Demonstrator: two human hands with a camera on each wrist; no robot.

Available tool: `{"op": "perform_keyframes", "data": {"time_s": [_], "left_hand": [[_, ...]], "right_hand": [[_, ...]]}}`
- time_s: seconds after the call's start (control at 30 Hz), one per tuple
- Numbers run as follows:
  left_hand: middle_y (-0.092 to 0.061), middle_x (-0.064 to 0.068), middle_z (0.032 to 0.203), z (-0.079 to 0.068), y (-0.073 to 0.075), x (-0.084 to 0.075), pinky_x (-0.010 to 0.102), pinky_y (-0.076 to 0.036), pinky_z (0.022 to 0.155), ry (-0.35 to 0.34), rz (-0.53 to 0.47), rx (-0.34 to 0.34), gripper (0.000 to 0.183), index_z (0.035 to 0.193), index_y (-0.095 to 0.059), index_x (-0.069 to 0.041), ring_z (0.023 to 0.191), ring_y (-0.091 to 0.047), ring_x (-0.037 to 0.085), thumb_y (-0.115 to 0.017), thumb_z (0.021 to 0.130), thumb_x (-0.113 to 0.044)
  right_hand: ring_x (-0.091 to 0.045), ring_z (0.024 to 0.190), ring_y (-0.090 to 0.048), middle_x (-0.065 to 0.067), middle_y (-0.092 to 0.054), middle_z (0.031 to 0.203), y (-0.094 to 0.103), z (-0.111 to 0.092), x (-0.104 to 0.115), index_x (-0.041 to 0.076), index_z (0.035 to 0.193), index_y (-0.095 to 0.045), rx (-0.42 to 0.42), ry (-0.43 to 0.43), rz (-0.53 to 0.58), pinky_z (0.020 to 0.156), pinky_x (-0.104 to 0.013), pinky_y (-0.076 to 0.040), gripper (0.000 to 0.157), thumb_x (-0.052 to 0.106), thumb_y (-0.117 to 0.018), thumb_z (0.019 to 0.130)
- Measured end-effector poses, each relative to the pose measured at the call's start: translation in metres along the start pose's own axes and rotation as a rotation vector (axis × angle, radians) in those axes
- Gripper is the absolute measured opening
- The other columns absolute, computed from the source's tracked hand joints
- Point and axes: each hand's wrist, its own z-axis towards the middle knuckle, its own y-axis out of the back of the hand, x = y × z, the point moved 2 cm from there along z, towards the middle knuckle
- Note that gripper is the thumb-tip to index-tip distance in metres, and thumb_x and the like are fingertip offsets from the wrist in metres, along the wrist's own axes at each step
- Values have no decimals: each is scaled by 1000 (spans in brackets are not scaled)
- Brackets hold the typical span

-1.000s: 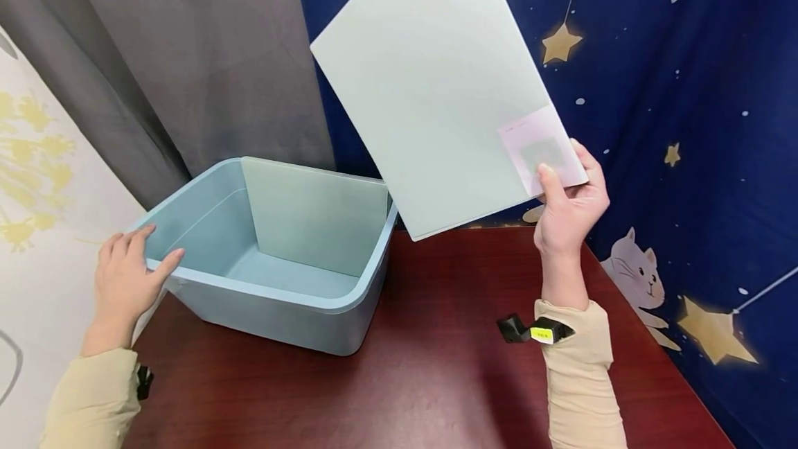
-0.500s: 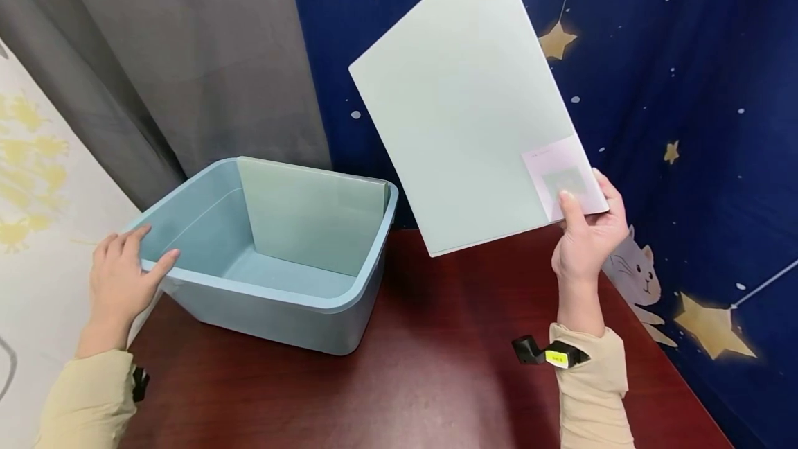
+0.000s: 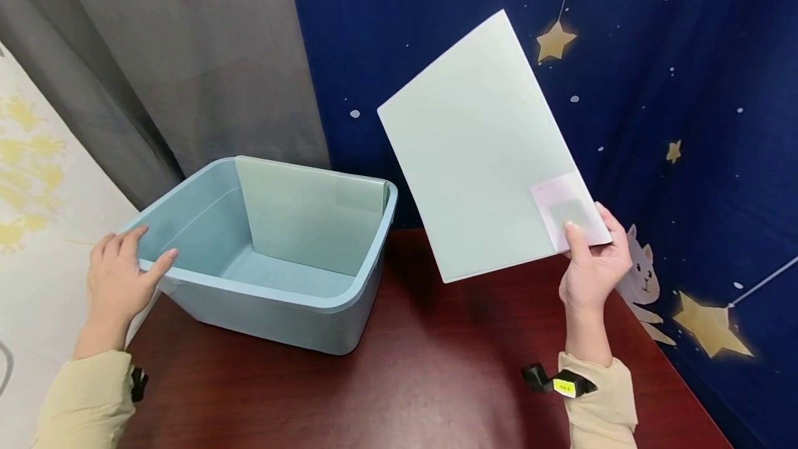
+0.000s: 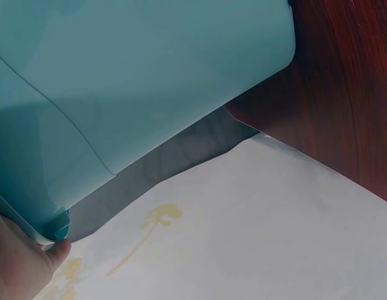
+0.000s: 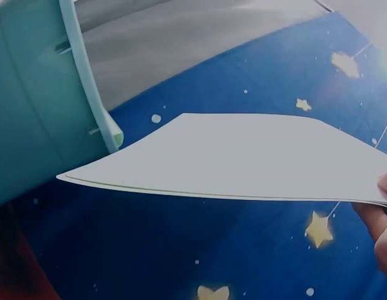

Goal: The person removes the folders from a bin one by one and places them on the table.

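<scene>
My right hand (image 3: 595, 265) pinches one lower corner of a pale green file folder (image 3: 480, 144), thumb over its pinkish label (image 3: 564, 203). The folder hangs tilted in the air, right of a blue-grey plastic tub (image 3: 268, 324). In the right wrist view, the folder (image 5: 243, 156) appears nearly edge-on, its near edges slightly parted. My left hand (image 3: 118, 279) holds the tub's near left corner, thumb and fingertips over the rim. Only part of that hand (image 4: 24, 259) shows in the left wrist view. Inside the tub, a second green folder (image 3: 312, 217) stands against the back wall.
The tub sits on a dark red wooden table (image 3: 399, 386). Behind it hang a grey curtain (image 3: 187, 54) and a navy cloth (image 3: 374, 33) with stars. A white patterned surface (image 3: 31, 172) borders the table on the left.
My right hand has moved down and to the right with the folder, away from the tub. The folder's whole outline now shows in the head view. My left hand stays on the tub's rim.
</scene>
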Motion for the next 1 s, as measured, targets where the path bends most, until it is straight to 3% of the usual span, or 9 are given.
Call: {"op": "perform_keyframes", "data": {"time_s": [0.4,0.7,1.0], "left_hand": [[-35,35,129,-1,2,-3,55,-9,105,12,0,11,69,135,-35,3,130,-16,45,-47,87,-45],[-35,34,129,-2,2,-4,55,-9,105,11,-7,9,69,135,-35,3,129,-17,46,-47,86,-45],[-36,34,129,-2,2,-3,55,-9,106,8,-3,6,70,135,-35,3,129,-17,46,-47,86,-45]], "right_hand": [[-25,86,-62,-19,-60,100,30,-26,-11,-12,109,-57,-58,-72,-45,57,-26,-54,42,-25,-57,70],[-24,86,-61,-19,-59,103,41,-43,-22,-10,112,-57,-85,-162,-63,58,-28,-53,42,-24,-56,72],[-18,83,-63,-14,-61,98,51,-63,-38,-9,114,-56,-128,-238,-155,55,-25,-53,41,-21,-57,74]]}}
